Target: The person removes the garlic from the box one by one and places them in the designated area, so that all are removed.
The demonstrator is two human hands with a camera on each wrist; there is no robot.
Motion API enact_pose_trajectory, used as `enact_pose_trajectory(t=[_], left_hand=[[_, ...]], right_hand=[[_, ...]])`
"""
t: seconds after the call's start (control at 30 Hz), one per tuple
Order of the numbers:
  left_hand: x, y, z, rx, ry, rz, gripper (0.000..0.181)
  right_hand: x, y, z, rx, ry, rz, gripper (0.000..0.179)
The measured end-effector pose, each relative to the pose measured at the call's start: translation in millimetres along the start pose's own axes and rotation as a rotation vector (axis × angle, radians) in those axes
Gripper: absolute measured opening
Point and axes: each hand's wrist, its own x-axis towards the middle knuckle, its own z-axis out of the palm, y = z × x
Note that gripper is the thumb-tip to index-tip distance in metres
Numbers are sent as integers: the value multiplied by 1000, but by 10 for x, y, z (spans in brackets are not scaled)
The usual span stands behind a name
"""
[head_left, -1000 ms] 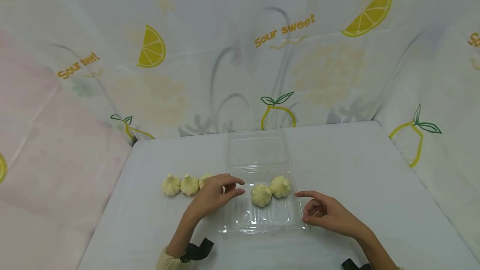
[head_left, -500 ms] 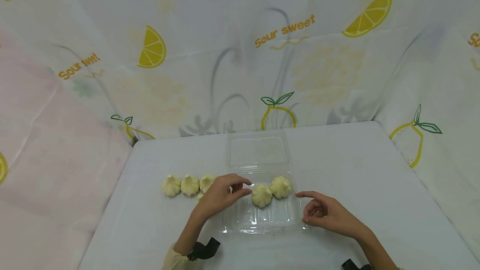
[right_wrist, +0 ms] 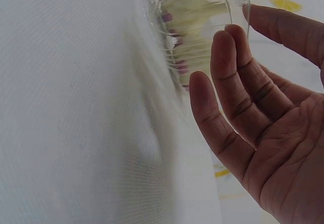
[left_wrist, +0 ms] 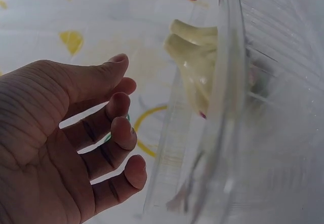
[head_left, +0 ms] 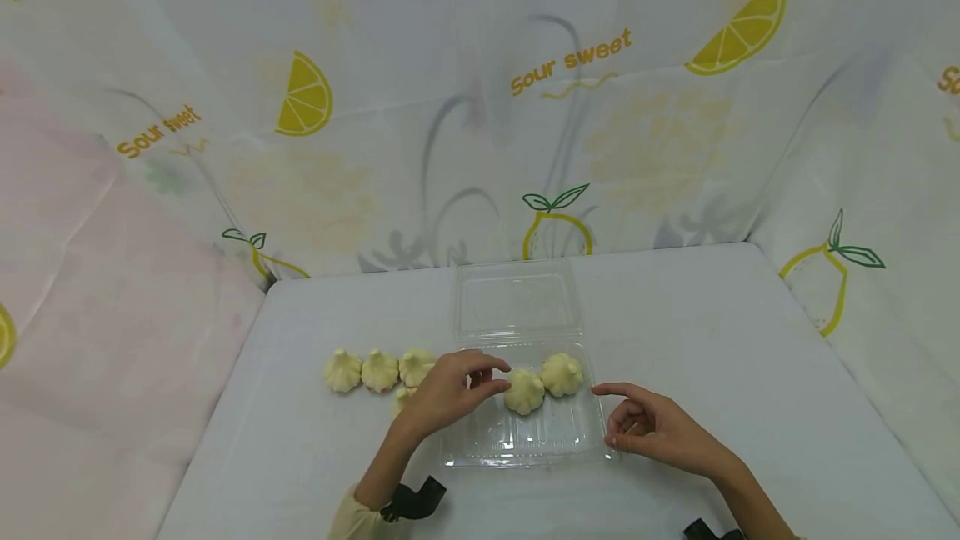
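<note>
My left hand (head_left: 453,397) hovers over the left part of a clear plastic clamshell box (head_left: 551,438), holding nothing. Its fingers are loosely curved, with the fingertips right beside a garlic bulb (head_left: 523,392). A second garlic bulb (head_left: 562,374) lies just behind and to the right, also in the box. In the left wrist view, a gap shows between the left hand (left_wrist: 66,133) and the garlic bulbs (left_wrist: 197,62). My right hand (head_left: 663,433) is at the box's right edge, fingers relaxed. The right wrist view shows a fingertip (right_wrist: 253,16) against the clear rim.
The raised clear lid (head_left: 516,300) lies back behind the box. Left of it, several garlic bulbs (head_left: 379,371) stand on the white table (head_left: 712,315), one of them partly hidden by my left hand. A lemon-print cloth (head_left: 480,148) hangs behind.
My left hand has moved to the right, closer to the garlic bulbs in the box, and more of the loose bulbs behind it now shows. My right hand has stayed at the box's edge.
</note>
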Motion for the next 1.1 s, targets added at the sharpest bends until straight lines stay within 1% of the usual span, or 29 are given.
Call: enact_pose_trajectory(t=[0.17,0.33,0.47,0.63,0.83,1.0,1.1], left_hand=[[31,21,40,40,-6,-32,20],[50,28,92,66,4,-52,20],[62,28,124,64,10,-56,20],[71,41,158,51,25,-61,21],[92,53,207,54,45,-84,21],[104,84,235,47,47,-109,22],[111,97,250,45,49,-111,25]], right_hand=[[3,-1,0,3,1,1,59],[4,5,1,4,-2,-9,59],[2,6,-1,5,-4,-16,59],[-4,8,-1,9,0,-2,59],[-8,20,1,7,0,-3,59],[-9,27,2,4,-1,-14,59],[-8,27,2,-1,-1,-14,59]])
